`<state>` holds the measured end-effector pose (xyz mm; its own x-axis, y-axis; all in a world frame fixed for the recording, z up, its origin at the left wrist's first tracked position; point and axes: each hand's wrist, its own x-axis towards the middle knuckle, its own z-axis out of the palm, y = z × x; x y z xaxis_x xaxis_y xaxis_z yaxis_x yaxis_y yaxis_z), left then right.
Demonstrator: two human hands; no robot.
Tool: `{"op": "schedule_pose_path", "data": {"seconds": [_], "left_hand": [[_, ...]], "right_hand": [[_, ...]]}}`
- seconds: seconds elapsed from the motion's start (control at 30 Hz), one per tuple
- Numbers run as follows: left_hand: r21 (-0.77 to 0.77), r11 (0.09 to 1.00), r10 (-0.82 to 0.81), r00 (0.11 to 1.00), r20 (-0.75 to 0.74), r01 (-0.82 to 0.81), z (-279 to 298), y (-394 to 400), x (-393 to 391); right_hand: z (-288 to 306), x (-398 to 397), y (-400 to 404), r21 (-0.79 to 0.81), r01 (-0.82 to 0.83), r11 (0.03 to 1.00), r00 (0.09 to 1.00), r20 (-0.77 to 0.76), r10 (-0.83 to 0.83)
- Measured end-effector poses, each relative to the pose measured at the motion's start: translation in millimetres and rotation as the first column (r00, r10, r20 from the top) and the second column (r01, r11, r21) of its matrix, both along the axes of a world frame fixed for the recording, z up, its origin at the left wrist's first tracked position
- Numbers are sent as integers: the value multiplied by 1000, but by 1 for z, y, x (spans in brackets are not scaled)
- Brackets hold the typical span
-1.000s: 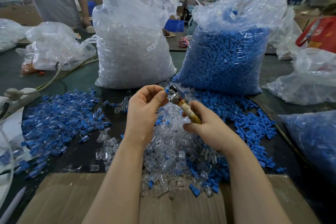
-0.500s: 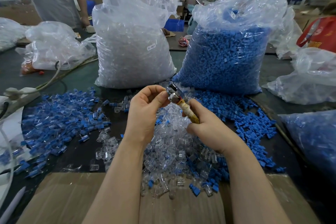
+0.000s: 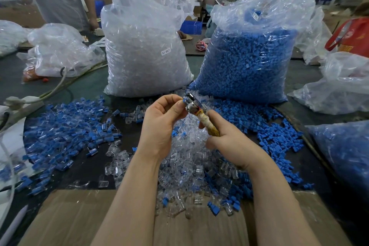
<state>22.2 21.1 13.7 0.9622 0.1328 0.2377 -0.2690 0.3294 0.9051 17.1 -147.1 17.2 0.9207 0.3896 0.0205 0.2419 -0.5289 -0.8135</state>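
1. Gripping the tape-wrapped handle of a small metal-headed tool [image 3: 201,118] with the right hand [image 3: 229,144], fingers curling round the wrap, thumb lying along it, and the tool tilting up and to the left.
2. Pinching at the tool's shiny head with the left hand [image 3: 159,124], thumb and forefinger closing together on what seems to be a small blue piece [image 3: 183,101], mostly hidden behind the fingertips. Curling the other fingers loosely toward the palm.
3. Holding both hands raised close together above the dark table [image 3: 85,166], directly over a heap of clear plastic shells [image 3: 187,168] mixed with a few blue bits, and hiding the middle of that heap with the forearms.
4. Working between two scatters: loose blue plugs [image 3: 271,126] spread to the right of the heap, joined blue-and-clear pieces [image 3: 65,136] spread to the left.
5. Facing two tall upright sacks just behind the hands, a bag of clear shells [image 3: 143,52] and, just beside it on the right, a bag of blue plugs [image 3: 249,62], both blocking sight of the table's far side.
6. Reaching across a flat sheet of cardboard [image 3: 79,221] at the near edge, with some clear shells spilling onto it.
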Motion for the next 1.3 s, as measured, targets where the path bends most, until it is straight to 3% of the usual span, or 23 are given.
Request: {"op": "schedule_pose_path", "data": {"seconds": [0.2,0.5,0.63,0.7,0.77,0.83,0.93,1.07,1.3], "left_hand": [[44,998,41,999,5,-41,0,-2,2],[66,996,66,998,1,-65,4,-5,0],[52,996,74,993,-94,-69,4,-2,1],[-67,988,123,975,-186,-138,4,3,3],[-275,924,176,934,-310,-265,5,14,4],[-441,800,220,882,-417,-408,6,31,5],[-520,625,302,795,-525,-581,4,55,1],[-487,536,365,710,-602,-689,-3,81,-4],[-246,641,461,621,-633,-727,-9,104,-3]], "right_hand": [[0,3,3,-123,77,989,989,133,-60],[0,3,2,-129,87,988,988,141,-69],[-3,5,2,-102,77,992,992,106,-67],[-5,7,1,-101,116,988,989,104,-106],[-8,10,-1,-108,170,980,982,106,-159],[-10,13,-5,-139,224,965,971,119,-209],[-13,17,-13,-256,320,912,946,138,-293],[-20,17,-21,-408,418,812,908,160,-387],[-21,19,-28,-332,605,724,796,228,-561]]}}
